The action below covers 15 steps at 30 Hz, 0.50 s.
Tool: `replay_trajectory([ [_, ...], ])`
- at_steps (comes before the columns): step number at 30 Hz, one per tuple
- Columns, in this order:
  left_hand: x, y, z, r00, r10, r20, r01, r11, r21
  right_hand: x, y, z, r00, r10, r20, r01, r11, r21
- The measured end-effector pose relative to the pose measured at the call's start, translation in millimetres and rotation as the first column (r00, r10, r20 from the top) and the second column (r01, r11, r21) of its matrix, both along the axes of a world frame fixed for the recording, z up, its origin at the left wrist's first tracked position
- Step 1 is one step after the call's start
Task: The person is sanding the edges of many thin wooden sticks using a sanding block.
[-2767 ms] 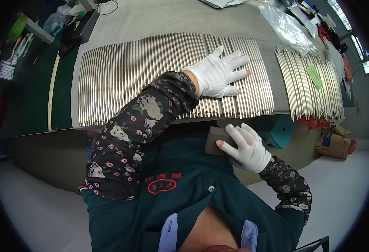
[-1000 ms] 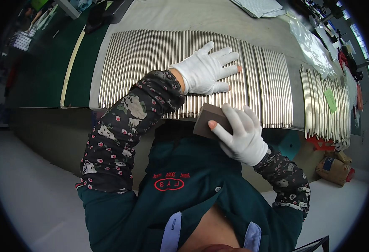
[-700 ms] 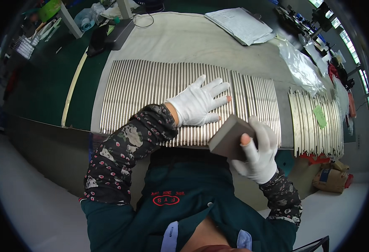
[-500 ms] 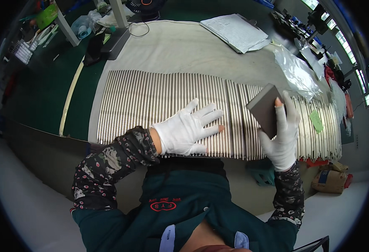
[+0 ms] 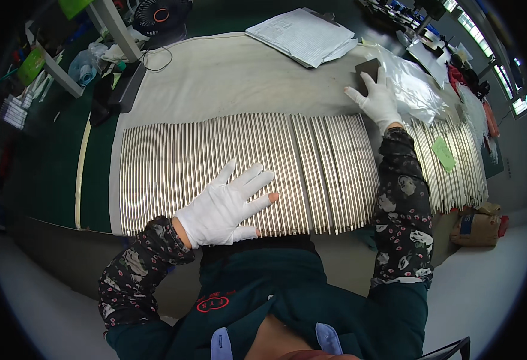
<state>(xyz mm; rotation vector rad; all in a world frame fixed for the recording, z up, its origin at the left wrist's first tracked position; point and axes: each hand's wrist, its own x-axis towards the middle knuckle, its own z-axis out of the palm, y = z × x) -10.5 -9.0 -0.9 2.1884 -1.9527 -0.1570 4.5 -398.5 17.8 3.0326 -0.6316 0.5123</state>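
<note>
A long row of thin shiny metal rods (image 5: 179, 174) lies side by side on the cloth in front of me. My left hand (image 5: 224, 204), in a white glove with some fingertips bare, rests flat on the rods near their close ends, fingers spread. Beyond the row's right end, my right hand (image 5: 376, 102), gloved the same way, reaches out with thumb and fingers apart. Its fingertips are at the near edge of a dark grey rectangular block (image 5: 368, 67), partly hidden by them. Whether they still touch it is hard to see.
Right of my right forearm lies another group of rods (image 5: 455, 183) bearing a green paper note (image 5: 443, 153). Clear plastic bags (image 5: 416, 90) lie behind it. Papers on a clipboard (image 5: 302, 36) sit at the back, with a small black fan (image 5: 160, 17) at far left.
My right hand has carried the grey block from above the rods to the far right of the cloth, and its fingers have spread. My left hand stays flat on the rods. The view has shifted.
</note>
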Motion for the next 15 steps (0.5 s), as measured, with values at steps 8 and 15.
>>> replay_trajectory([
  [8, -5, -3, 13, 0.999, 0.0, -0.034, 0.003, 0.997, 0.074, -46, 3, -3, 0.974, 0.221, -0.047, -0.226, 0.944, -0.242],
  [15, -4, -6, 15, 1.0, -0.016, -0.022, 0.019, 0.994, 0.106, -23, -43, -9, 0.957, 0.105, 0.269, -0.11, 0.994, 0.005],
])
